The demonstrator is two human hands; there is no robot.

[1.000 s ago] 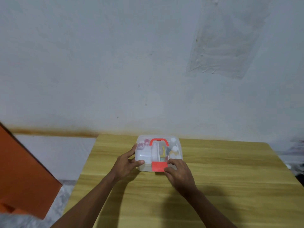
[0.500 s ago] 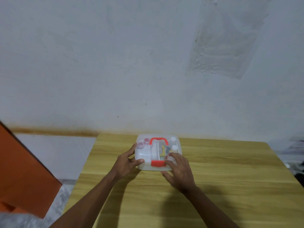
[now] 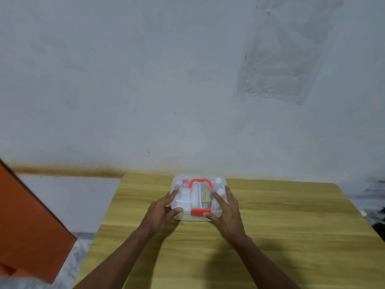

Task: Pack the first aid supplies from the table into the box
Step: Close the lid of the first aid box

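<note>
A clear plastic first aid box (image 3: pixel 183 202) with its lid down stands at the far edge of the wooden table (image 3: pixel 270 236). A red handle (image 3: pixel 200 182) lies on the lid and a red latch (image 3: pixel 200 212) sits on the front. Bottles with pink caps and white caps show through the lid. My left hand (image 3: pixel 161 211) holds the box's left front corner, fingers on the lid and thumb on the front wall. My right hand (image 3: pixel 226 207) lies flat on the lid's right side, its thumb at the red latch.
A white wall rises right behind the table. An orange panel (image 3: pixel 27 226) stands at the left over a grey floor. Some blurred clutter shows past the table's right edge (image 3: pixel 373 195).
The red latch has gone from sticking out flat to folded against the box front. My right hand moved up from the latch onto the lid.
</note>
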